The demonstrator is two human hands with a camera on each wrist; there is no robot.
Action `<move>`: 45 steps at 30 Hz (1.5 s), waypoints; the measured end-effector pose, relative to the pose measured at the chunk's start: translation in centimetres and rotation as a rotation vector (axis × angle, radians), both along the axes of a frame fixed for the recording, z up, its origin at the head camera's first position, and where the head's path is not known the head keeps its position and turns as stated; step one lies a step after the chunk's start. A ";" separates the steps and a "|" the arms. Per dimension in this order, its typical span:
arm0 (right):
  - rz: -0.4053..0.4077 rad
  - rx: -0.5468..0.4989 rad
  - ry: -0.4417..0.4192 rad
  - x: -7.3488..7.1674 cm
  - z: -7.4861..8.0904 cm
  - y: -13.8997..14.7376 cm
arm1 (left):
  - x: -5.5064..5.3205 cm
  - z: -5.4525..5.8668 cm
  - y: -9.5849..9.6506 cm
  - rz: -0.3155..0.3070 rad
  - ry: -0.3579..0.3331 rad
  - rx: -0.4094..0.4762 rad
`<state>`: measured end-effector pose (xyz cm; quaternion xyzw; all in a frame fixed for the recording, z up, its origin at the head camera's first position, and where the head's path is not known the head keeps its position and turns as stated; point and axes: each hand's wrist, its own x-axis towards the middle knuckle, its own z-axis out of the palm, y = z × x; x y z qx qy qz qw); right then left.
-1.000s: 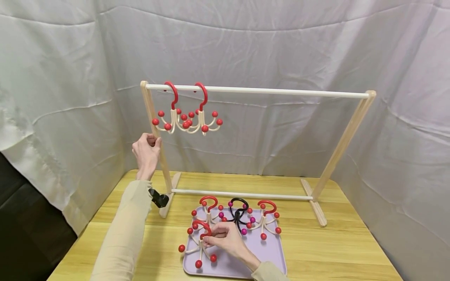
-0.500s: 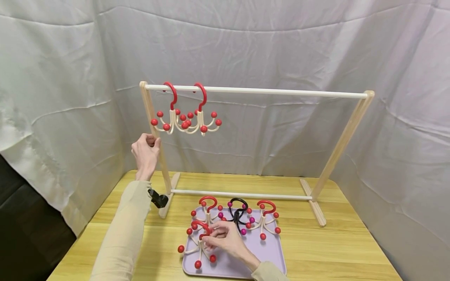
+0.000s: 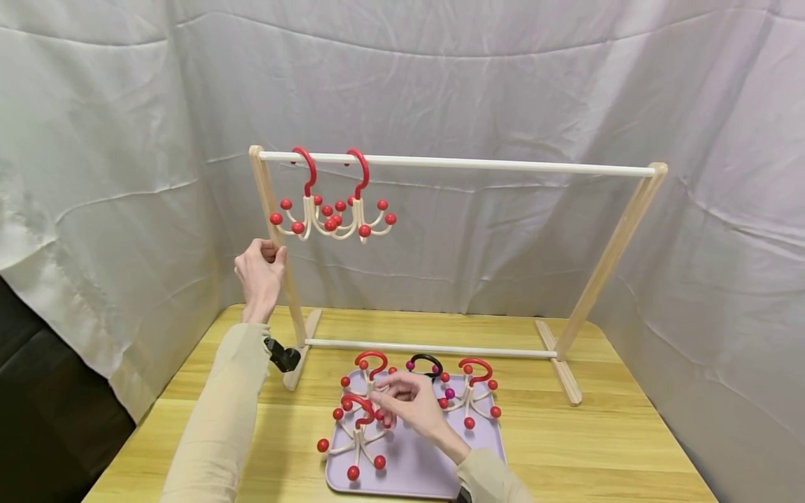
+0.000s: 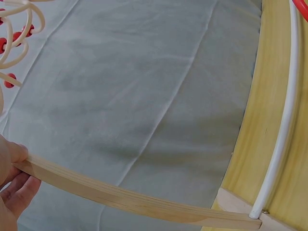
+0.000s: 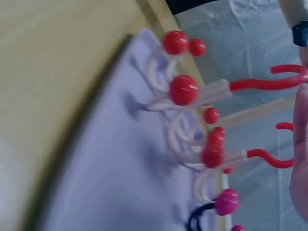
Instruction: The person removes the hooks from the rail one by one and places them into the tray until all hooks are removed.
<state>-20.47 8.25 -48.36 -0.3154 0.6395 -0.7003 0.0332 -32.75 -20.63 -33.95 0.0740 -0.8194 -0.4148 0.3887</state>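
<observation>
My left hand (image 3: 260,276) pinches the left wooden post (image 4: 130,197) of a hanging rack between thumb and fingers. My right hand (image 3: 411,405), its fingers loosely bent, is over a lilac tray (image 3: 428,468), beside the red hook of the front-left octopus-style hanger (image 3: 358,440). Its fingertips overlap the back-left hanger (image 3: 372,362) in the head view. These hangers have cream arms ending in red balls. Another red-hooked one (image 3: 470,395) lies at the tray's right. A black hanger (image 3: 428,360) with magenta balls is partly hidden behind my right hand.
Two red-hooked hangers (image 3: 309,175) hang close together at the left end of the rack's white top rail (image 3: 503,164). A lower white bar (image 3: 440,348) joins the feet behind the tray. Grey cloth (image 3: 472,84) encloses the wooden table (image 3: 597,447).
My right hand has come off the front-left hanger's hook and shifted slightly up and away from me. The hangers stay in place, and my left hand keeps holding the post.
</observation>
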 end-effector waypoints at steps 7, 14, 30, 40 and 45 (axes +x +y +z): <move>-0.106 0.048 0.088 -1.6 2.5 0.7 | 0.1 -0.1 0.0 -0.005 -0.007 0.000; -0.145 0.038 0.126 -3.6 5.2 1.4 | 0.2 0.0 0.1 -0.001 -0.011 0.001; -0.225 0.011 0.256 -7.5 12.1 1.7 | 0.3 0.1 0.0 0.009 -0.024 -0.001; -0.276 0.001 0.231 -9.1 16.1 1.6 | 0.2 0.2 0.1 0.007 -0.023 -0.008; -0.295 -0.006 0.255 -9.9 18.0 1.3 | 0.1 0.2 0.1 0.002 -0.018 -0.008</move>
